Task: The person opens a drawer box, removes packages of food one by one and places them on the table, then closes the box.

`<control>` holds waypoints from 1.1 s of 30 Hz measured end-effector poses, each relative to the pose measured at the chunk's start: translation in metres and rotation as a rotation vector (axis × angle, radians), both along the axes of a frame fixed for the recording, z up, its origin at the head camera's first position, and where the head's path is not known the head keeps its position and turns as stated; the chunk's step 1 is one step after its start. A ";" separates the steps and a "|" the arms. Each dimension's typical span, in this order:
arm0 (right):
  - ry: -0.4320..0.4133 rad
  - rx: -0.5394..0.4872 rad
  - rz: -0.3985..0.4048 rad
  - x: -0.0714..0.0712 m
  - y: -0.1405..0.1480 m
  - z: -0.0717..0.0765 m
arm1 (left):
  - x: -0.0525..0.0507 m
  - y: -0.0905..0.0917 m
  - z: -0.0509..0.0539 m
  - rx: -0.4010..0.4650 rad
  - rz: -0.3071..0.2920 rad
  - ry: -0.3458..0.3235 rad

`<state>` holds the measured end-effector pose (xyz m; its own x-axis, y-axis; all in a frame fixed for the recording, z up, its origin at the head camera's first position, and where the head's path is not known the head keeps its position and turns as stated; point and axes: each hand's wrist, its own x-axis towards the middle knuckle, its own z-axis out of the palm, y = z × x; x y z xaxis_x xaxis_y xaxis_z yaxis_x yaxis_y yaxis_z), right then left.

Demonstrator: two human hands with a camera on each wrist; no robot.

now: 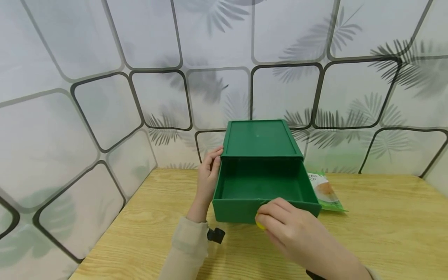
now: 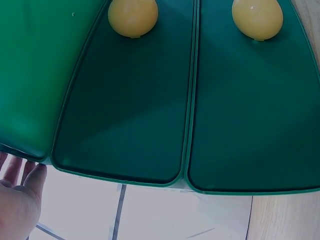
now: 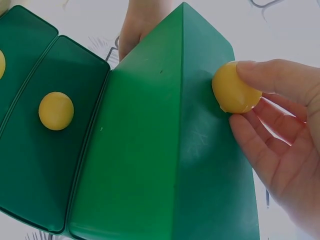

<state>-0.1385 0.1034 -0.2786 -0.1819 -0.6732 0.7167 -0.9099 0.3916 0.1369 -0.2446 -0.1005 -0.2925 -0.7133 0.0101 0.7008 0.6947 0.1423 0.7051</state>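
I have the green cabinet (image 1: pixel 260 138) in front of me, its top drawer (image 1: pixel 232 210) standing out toward me. My right hand (image 1: pixel 292 229) pinches the yellow knob (image 3: pixel 235 90) on that drawer's front between thumb and fingers. My left hand (image 1: pixel 208 175) lies against the cabinet's left side, fingers loosely extended and touching it, gripping nothing.

From my head I see down into the drawer's green interior, but only a sliver of the knob shows past my fingers. The right wrist view gives the knob nearly whole, along with the drawer's underside and a faint pale mark on its front. Both wrist views show what my head view hides: two lower drawers (image 2: pixel 125 110) beneath, pushed in, each with its own yellow knob; the left wrist view catches both of those knobs, cut off at the top.

Just right of the cabinet lies a green-and-white packet (image 1: pixel 323 190); I can read "CH" on it, while the line above is too unclear.

Under the cabinet is a wood-grain tabletop (image 1: pixel 140 233). Behind it and to its left rises a pale wall covering (image 1: pixel 217 89) printed with rounded grey outlines and leaf fronds.
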 end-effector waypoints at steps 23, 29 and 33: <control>-0.008 0.002 -0.106 -0.019 -0.002 0.003 | -0.023 -0.004 -0.019 0.002 0.015 0.052; -0.026 0.021 -0.149 -0.026 -0.002 0.002 | -0.018 -0.003 -0.014 0.015 0.000 0.026; 0.004 0.006 -0.169 -0.031 -0.003 0.000 | -0.006 0.000 -0.004 0.013 0.004 0.003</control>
